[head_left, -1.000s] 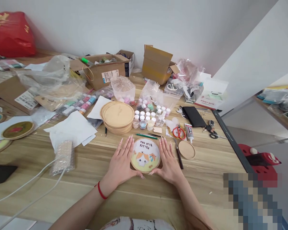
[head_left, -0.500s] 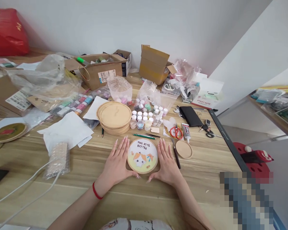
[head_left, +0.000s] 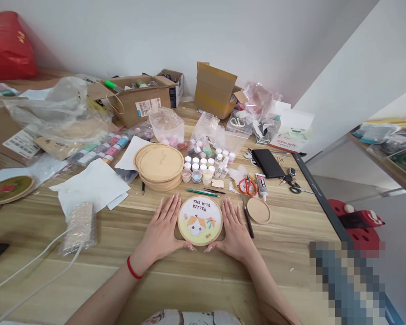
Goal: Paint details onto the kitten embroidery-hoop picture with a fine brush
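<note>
A round wooden-rimmed piece (head_left: 200, 221) with an orange and white kitten picture and dark lettering lies flat on the wooden table (head_left: 203, 280). My left hand (head_left: 164, 225) rests palm down at its left edge, fingers stretched out and thumb toward its lower side. At the right edge my right hand (head_left: 234, 230) lies the same way, thumb pointing inward. Both hands are open and hold nothing. Just above the piece are a green pencil (head_left: 203, 192) and a dark slim tool. To the right lie a dark-handled tool (head_left: 248, 222) and a small empty round frame (head_left: 259, 211).
Stacked wooden discs (head_left: 159, 162), small white-capped jars (head_left: 199, 167), red-handled pliers (head_left: 248, 186), a glue tube (head_left: 261, 186) and a black case (head_left: 268, 163) stand beyond. White paper (head_left: 88, 185), a bubble-wrapped bundle (head_left: 78, 228) and cables are left. Cardboard boxes (head_left: 214, 92) line the back.
The whole view has shifted slightly, so most things appear a little further left. My hands remain flat on both sides of the kitten piece.
</note>
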A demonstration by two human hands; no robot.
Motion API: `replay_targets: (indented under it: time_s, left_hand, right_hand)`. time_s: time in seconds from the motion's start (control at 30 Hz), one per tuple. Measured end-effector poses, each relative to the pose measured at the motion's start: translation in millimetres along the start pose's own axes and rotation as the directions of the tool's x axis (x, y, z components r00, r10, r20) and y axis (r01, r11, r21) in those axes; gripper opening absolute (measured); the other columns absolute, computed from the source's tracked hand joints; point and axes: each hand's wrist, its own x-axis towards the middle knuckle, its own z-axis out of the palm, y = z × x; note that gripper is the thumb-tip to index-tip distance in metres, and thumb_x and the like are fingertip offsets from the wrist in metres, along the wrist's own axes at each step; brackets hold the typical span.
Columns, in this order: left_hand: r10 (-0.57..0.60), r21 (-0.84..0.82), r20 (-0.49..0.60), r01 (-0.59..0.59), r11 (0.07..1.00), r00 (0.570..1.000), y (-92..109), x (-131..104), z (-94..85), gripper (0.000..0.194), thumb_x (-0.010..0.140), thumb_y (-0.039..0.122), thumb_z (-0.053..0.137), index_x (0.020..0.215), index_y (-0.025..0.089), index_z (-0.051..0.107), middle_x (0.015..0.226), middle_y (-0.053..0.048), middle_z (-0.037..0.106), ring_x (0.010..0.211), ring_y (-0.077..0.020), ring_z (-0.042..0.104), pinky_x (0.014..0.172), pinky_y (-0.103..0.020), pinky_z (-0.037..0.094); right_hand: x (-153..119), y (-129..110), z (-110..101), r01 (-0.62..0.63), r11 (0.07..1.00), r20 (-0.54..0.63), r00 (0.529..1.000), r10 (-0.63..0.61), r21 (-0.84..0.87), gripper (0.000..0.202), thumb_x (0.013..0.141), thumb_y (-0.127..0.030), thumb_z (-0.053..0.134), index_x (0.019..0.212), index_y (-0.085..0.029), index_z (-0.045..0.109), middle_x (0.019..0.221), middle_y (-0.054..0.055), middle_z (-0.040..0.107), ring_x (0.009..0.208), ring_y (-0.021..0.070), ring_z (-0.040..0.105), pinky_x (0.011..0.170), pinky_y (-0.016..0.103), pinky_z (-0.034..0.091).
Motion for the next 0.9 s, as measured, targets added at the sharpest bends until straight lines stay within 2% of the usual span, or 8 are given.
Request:
replay_targets:
  time_s: [0.47, 0.57, 0.6, 0.67, 0.73, 0.77, 0.83, 0.9]
  left_hand:
    - [-0.001, -0.019, 0.035, 0.001, 1.0, 0.999, -2, 4, -2.2, 0.131, 0.064, 0.091, 0.046, 0.156, 0.006, 0.01, 0.158, -0.023, 0.025, 0.146, -0.0378, 0.024, 0.119, -0.058, 0.016]
    - [-0.005, -0.066, 0.059, 0.009, 0.998, 0.998, -5, 7, -9.6, 0.123, 0.067, 0.088, 0.05, 0.156, 0.011, 0.013, 0.159, -0.021, 0.025, 0.146, -0.0376, 0.025, 0.119, -0.057, 0.018]
    - [-0.012, -0.095, 0.055, 0.018, 0.995, 0.998, -7, 8, -13.2, 0.117, 0.07, 0.085, 0.051, 0.156, 0.013, 0.016, 0.159, -0.02, 0.027, 0.146, -0.0373, 0.026, 0.118, -0.057, 0.02]
    - [-0.084, -0.182, 0.002, 0.083, 0.98, 0.996, -10, 12, -20.7, 0.1, 0.079, 0.075, 0.053, 0.154, 0.018, 0.023, 0.154, -0.018, 0.037, 0.142, -0.0355, 0.036, 0.115, -0.054, 0.028]
    - [-0.237, -0.289, -0.089, 0.203, 0.935, 0.967, -12, 16, -26.6, 0.078, 0.087, 0.061, 0.055, 0.15, 0.02, 0.032, 0.135, -0.015, 0.058, 0.125, -0.0311, 0.055, 0.104, -0.048, 0.043]
    - [-0.315, -0.336, -0.131, 0.257, 0.906, 0.94, -13, 17, -28.3, 0.068, 0.089, 0.053, 0.055, 0.146, 0.02, 0.038, 0.119, -0.012, 0.066, 0.112, -0.028, 0.062, 0.097, -0.044, 0.049]
    - [-0.412, -0.395, -0.182, 0.317, 0.862, 0.893, -15, 18, -29.4, 0.052, 0.09, 0.038, 0.054, 0.138, 0.019, 0.048, 0.09, -0.005, 0.067, 0.088, -0.0223, 0.066, 0.083, -0.038, 0.054]
    - [-0.427, -0.42, -0.189, 0.32, 0.849, 0.884, -14, 18, -28.4, 0.044, 0.087, 0.026, 0.052, 0.13, 0.019, 0.055, 0.079, -0.001, 0.062, 0.077, -0.0189, 0.064, 0.073, -0.033, 0.054]
  right_hand:
    - [2, 9, 0, 0.017, 0.997, 0.026, 0.999, -0.019, 0.069, 0.133, 0.064, -0.085, 0.058, 0.157, -0.009, 0.001, 0.162, 0.022, 0.017, 0.15, 0.0373, 0.014, 0.12, 0.059, 0.015]
    - [3, 10, -5, 0.017, 0.99, -0.009, 1.0, -0.016, 0.141, 0.125, 0.069, -0.079, 0.061, 0.157, -0.013, 0.002, 0.162, 0.021, 0.016, 0.15, 0.0379, 0.015, 0.118, 0.059, 0.02]
    - [3, 11, -7, 0.005, 0.984, -0.036, 0.999, 0.002, 0.18, 0.118, 0.074, -0.075, 0.061, 0.157, -0.014, 0.004, 0.161, 0.02, 0.021, 0.149, 0.0376, 0.019, 0.117, 0.059, 0.024]
    - [4, 12, -10, -0.063, 0.96, -0.137, 0.985, 0.104, 0.272, 0.095, 0.085, -0.062, 0.058, 0.157, -0.019, 0.012, 0.149, 0.018, 0.044, 0.14, 0.0346, 0.04, 0.111, 0.055, 0.038]
    - [5, 13, -11, -0.16, 0.921, -0.274, 0.924, 0.266, 0.354, 0.069, 0.094, -0.046, 0.05, 0.153, -0.021, 0.025, 0.114, 0.012, 0.065, 0.11, 0.028, 0.062, 0.096, 0.047, 0.051]
    - [5, 13, -10, -0.198, 0.901, -0.334, 0.88, 0.337, 0.386, 0.061, 0.095, -0.04, 0.047, 0.15, -0.021, 0.031, 0.096, 0.008, 0.066, 0.093, 0.0244, 0.065, 0.087, 0.043, 0.054]
    - [6, 14, -9, -0.231, 0.877, -0.396, 0.823, 0.407, 0.422, 0.053, 0.093, -0.032, 0.046, 0.144, -0.02, 0.04, 0.077, 0.001, 0.058, 0.072, 0.0196, 0.061, 0.075, 0.038, 0.056]
    - [7, 13, -8, -0.234, 0.869, -0.388, 0.822, 0.416, 0.436, 0.051, 0.09, -0.029, 0.046, 0.14, -0.019, 0.045, 0.073, -0.001, 0.054, 0.067, 0.0178, 0.057, 0.071, 0.035, 0.055]
